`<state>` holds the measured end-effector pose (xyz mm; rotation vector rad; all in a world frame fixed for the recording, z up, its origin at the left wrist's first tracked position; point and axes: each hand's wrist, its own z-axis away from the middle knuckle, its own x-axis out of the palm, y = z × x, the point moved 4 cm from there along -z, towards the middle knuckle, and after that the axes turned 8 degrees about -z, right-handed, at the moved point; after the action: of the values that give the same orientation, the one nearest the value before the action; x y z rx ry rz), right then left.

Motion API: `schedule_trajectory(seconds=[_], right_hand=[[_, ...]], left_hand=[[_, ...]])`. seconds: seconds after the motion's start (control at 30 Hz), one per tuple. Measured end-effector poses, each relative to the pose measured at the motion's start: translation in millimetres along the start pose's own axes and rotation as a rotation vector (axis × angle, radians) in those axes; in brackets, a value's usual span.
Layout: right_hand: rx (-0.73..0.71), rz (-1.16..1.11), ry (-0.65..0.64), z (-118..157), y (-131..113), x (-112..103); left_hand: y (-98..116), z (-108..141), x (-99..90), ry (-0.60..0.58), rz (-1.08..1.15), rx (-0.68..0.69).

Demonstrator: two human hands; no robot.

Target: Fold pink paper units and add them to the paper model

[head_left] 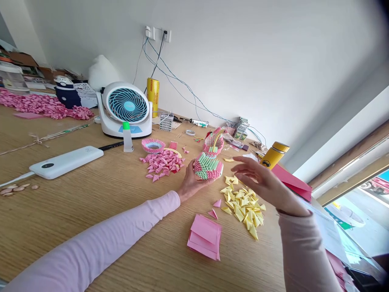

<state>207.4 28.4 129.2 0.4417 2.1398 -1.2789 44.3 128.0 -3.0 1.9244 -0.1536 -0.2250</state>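
Note:
My left hand [192, 181] is wrapped round the lower part of a pink and green folded-paper model [209, 164], which has a curved yellow strip near its top. To the right of the model, my right hand [258, 178] hovers with fingers apart and nothing in them. Below it lies a pile of yellow folded paper triangles [244, 205]. Left of the model are a heap of pink folded pieces [164, 163] and a round pink and blue paper ring [153, 145]. Pink paper sheets [205, 237] lie nearer to me, with loose pink triangles [213, 213] above them.
A white fan [127, 106], a green-capped bottle [127, 138] and a long white device [68, 161] stand or lie on the left. A yellow flask [275, 155] leans at the right beside red paper [292, 182]. Cables [179, 85] hang along the wall.

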Motion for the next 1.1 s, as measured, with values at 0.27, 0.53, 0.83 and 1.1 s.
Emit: schedule_trajectory(seconds=[0.27,0.53,0.83,1.1], right_hand=[[0.032,0.210,0.034,-8.3,58.2,22.6],[-0.007,0.268,0.074,-10.4,52.7,19.9],[-0.033,0.287,0.059,-12.1,41.0,23.7],[-0.039,0.302,-0.028,-13.3,42.5,31.6]], left_hand=[[-5.4,3.2,9.8,-0.237,0.408,-0.163],[-0.1,6.1,12.3,-0.412,0.774,-0.297],[-6.5,8.0,14.8,-0.494,0.791,-0.362],[-10.2,5.2,15.2,-0.444,0.763,-0.353]])
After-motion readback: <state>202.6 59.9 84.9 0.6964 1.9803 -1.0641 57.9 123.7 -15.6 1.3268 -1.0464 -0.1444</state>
